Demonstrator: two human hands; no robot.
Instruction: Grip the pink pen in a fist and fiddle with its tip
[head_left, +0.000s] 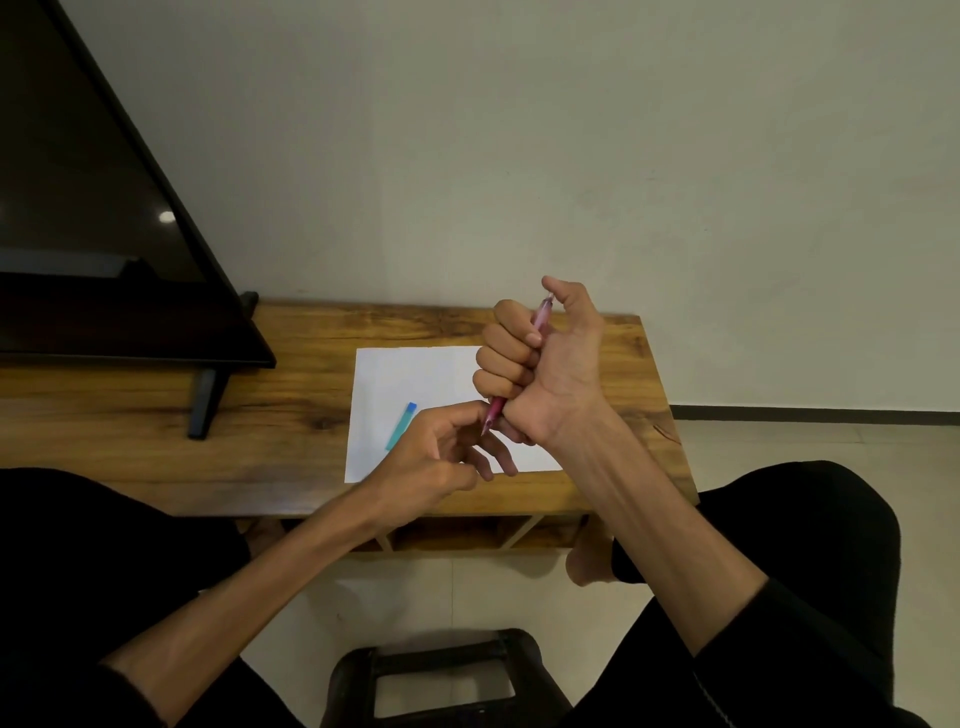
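Black stool (441, 675) | right hand (545, 364) grip clamped on slim pink pen (540, 322) | left hand (441, 457) pinching its tip

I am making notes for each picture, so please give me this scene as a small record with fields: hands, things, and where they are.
right hand: fist gripping the pink pen, thumb at its upper end
left hand: fingertips at the pen's lower tip
white paper: flat on the wooden table
blue-green strip: lies on the paper, beside the left hand
dark screen: stands on the table's left part
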